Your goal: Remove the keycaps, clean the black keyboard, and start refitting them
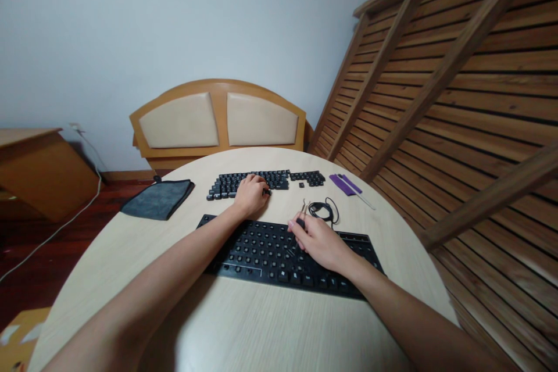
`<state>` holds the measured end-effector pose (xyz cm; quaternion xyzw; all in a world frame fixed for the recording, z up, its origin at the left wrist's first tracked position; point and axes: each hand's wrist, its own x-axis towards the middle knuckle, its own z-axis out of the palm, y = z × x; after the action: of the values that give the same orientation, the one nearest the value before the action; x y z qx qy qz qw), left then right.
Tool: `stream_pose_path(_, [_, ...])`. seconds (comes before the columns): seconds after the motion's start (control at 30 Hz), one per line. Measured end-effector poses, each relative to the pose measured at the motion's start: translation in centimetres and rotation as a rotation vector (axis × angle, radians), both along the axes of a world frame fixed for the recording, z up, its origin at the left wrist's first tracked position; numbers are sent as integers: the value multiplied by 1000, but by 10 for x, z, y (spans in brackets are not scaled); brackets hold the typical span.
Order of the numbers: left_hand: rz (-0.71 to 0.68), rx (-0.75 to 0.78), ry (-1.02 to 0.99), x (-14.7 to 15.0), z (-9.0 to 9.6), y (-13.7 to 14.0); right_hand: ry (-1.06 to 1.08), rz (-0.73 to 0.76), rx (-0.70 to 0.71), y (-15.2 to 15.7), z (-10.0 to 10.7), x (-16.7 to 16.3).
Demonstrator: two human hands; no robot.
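Note:
My left hand (251, 194) is over the front row of black keycaps (231, 185) laid out in keyboard order. Its fingers are closed, with a dark keycap (267, 192) at the fingertips. In my right hand (321, 239), the fingers are wrapped round the black handle of a keycap puller (300, 222), whose wire ends stick out above and below. That hand is over a black keyboard (250, 253) with most of its keys bare. Some caps still sit along its front edge at the right, and my right hand and forearm hide part of it.
A coiled black cable (321, 209) lies behind the keyboard. Purple cleaning brushes (344, 185) are at the back right, and a folded grey cloth (159, 200) is at the left. The round table (253, 325) stands near a headboard (222, 90) and wooden slats (462, 104).

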<state>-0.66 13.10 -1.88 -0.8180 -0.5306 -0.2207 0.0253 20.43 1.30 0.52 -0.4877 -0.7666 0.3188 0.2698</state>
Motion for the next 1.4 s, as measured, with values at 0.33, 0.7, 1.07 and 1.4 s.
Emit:
stream_pose_path(0.33, [-107, -54, -189, 11, 15, -28, 80, 30, -3, -2, 4, -1])
stream_pose_path(0.7, [-509, -238, -565, 12, 31, -130, 64, 137, 24, -11, 7, -6])
stream_pose_path(1.07, [-435, -210, -653, 4, 29, -149, 2, 239, 57, -15, 10, -7])
stream_pose_path(1.4, [-261, -586, -1161, -13, 10, -154, -373, 399, 50, -9, 0, 20])
